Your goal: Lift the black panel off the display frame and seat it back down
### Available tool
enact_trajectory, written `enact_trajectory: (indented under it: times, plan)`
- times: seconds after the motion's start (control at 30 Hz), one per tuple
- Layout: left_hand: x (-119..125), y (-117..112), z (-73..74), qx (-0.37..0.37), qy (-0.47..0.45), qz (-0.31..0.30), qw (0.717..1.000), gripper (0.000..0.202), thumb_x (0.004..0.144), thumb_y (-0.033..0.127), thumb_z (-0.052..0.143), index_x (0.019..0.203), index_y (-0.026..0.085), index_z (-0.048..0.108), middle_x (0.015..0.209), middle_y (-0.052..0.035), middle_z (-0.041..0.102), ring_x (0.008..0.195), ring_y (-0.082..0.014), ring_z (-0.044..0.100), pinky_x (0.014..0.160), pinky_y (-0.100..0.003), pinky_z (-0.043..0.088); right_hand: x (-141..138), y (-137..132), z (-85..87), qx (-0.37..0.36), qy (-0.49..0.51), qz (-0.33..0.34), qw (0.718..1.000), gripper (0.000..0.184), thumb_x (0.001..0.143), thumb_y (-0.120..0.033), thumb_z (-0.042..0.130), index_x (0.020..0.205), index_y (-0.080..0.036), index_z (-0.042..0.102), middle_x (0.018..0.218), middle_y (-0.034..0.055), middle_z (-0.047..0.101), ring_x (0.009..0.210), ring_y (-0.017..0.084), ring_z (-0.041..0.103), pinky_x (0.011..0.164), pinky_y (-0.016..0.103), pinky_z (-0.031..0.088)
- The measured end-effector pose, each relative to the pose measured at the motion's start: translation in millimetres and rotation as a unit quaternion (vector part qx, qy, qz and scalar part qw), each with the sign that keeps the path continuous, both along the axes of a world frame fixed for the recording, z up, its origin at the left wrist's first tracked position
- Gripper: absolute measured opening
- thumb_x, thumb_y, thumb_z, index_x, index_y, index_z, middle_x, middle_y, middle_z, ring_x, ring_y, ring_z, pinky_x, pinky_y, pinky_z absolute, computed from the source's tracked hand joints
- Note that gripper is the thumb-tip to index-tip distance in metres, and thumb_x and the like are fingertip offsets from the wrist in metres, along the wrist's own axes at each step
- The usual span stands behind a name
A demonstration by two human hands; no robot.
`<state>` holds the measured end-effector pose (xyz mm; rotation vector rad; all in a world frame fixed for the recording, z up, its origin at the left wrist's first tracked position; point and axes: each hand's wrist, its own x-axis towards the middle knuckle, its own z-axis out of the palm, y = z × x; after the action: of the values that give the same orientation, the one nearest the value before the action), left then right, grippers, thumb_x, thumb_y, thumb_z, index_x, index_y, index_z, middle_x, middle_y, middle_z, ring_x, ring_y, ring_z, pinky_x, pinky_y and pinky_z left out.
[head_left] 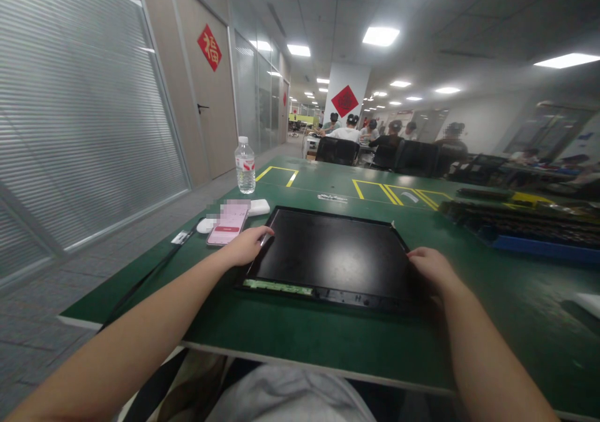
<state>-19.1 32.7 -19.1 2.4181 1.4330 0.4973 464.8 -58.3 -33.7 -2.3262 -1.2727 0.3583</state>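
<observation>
A flat black display panel (334, 253) lies on the green table (290, 328) in front of me, with a green circuit strip (276, 286) along its near edge. My left hand (246, 245) rests on the panel's left edge, fingers curled over it. On the opposite side, my right hand (434, 270) grips the panel's right edge with its fingers folded around the side.
A pink-screened phone (228, 224), a white mouse (205, 225) and a white box (259, 207) lie left of the panel. A water bottle (245, 166) stands behind them. Trays of dark parts (520, 222) sit at the right. Several people sit at far tables (375, 137).
</observation>
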Motion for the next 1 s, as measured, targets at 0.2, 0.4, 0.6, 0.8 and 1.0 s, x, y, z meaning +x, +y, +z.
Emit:
enact_trajectory:
  times: [0.2,0.4,0.6,0.8,1.0]
  plan:
    - [2,1,-2.0,-0.054,-0.116,0.058,0.99,0.053,0.068,0.005,0.046,0.115,0.021,0.065,0.111,-0.0067,0.072,0.1,-0.026,0.067,0.086,-0.036,0.052,-6,0,3.4,-0.01,-0.049,-0.011,0.999,0.023,0.074,-0.021,0.059,0.088,-0.018,0.078,0.093,0.0102,0.075,0.084,0.024,0.069,0.069,0.029,0.048]
    - [7,-5,6.6,-0.119,-0.337,0.038,0.933,0.039,0.064,0.01,0.054,0.1,0.021,0.066,0.094,-0.0027,0.074,0.082,-0.0241,0.069,0.068,-0.032,0.054,-6,-2,5.4,-0.02,-0.065,-0.012,0.998,0.024,0.078,-0.023,0.057,0.09,-0.019,0.077,0.097,0.0104,0.075,0.09,0.026,0.068,0.069,0.031,0.047]
    - [17,-19,23.0,-0.226,-0.515,0.091,0.822,0.041,0.059,0.008,0.068,0.098,0.022,0.064,0.117,-0.006,0.073,0.076,-0.0218,0.073,0.057,-0.029,0.057,-9,-3,8.3,-0.032,-0.07,-0.011,0.997,0.025,0.079,-0.022,0.055,0.092,-0.018,0.076,0.099,0.0107,0.075,0.093,0.027,0.067,0.071,0.031,0.046]
    - [21,-18,24.8,-0.245,-0.559,0.161,0.775,0.037,0.059,-0.001,0.068,0.09,0.018,0.064,0.099,-0.0045,0.077,0.062,-0.0177,0.071,0.049,-0.026,0.058,-10,-2,8.3,-0.029,-0.06,-0.015,0.998,0.024,0.078,-0.022,0.056,0.091,-0.018,0.075,0.098,0.0104,0.075,0.092,0.026,0.067,0.069,0.03,0.046]
    - [23,-22,28.6,-0.297,-0.581,0.17,0.739,0.047,0.062,-0.003,0.073,0.103,0.018,0.064,0.084,-0.0036,0.076,0.057,-0.0191,0.072,0.049,-0.028,0.059,-7,0,2.3,-0.019,-0.06,-0.012,0.998,0.023,0.078,-0.021,0.055,0.089,-0.019,0.075,0.096,0.0101,0.075,0.091,0.025,0.068,0.07,0.03,0.046]
